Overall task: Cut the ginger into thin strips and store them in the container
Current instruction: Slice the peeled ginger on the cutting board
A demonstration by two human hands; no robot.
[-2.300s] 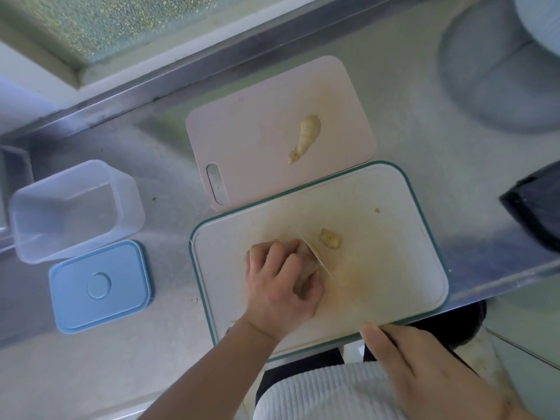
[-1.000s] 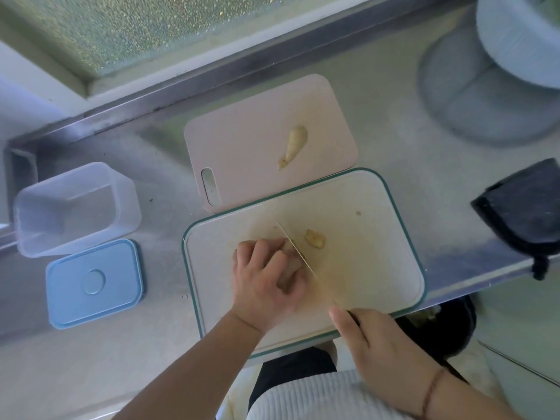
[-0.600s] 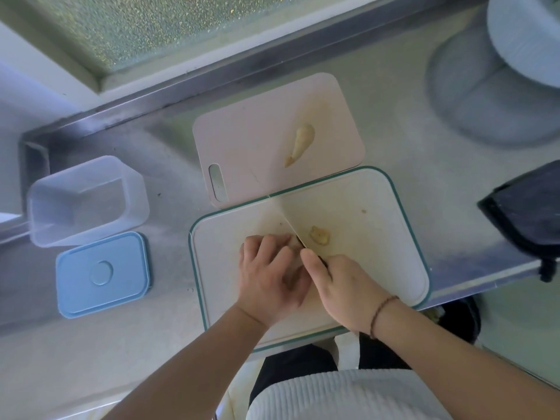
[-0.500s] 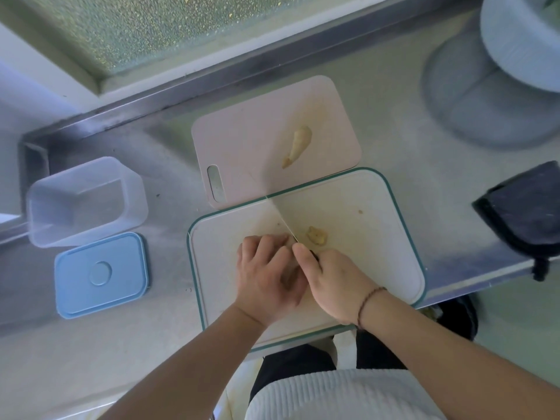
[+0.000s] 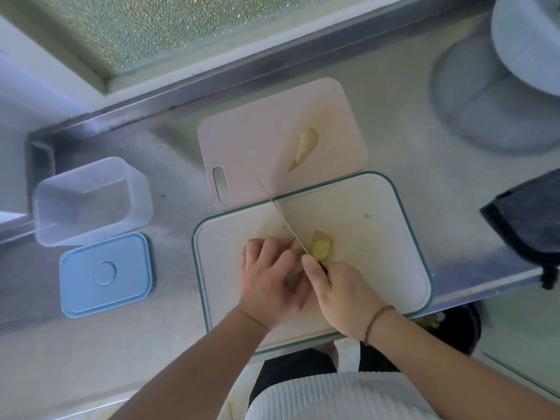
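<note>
1. The right hand [image 5: 342, 295] grips the handle of the knife [image 5: 285, 221], forefinger laid along the spine. The blade runs away from the body across the green-rimmed cutting board [image 5: 394, 237], its tip over the edge of the pink board [image 5: 257, 140] – a grip that likely steadies a thin slice.
2. The left hand [image 5: 269, 277] lies knuckles-up on the board, fingers curled just left of the blade. What it pins down is hidden; it appears to be ginger, but this cannot be confirmed.
3. 1 cut ginger piece [image 5: 321, 247] lies just right of the blade, near the right forefinger. 1 longer ginger piece [image 5: 304, 147] waits on the pink board, apart from the cutting.
4. The clear container [image 5: 88, 201] stands open at the left, its blue lid [image 5: 104, 274] flat beside it – ready to receive strips; none are inside yet.
5. The surface is a steel counter [image 5: 394, 116] below a frosted window [image 5: 181, 25]. A dark cloth [image 5: 527, 219] sits at the right edge.
</note>
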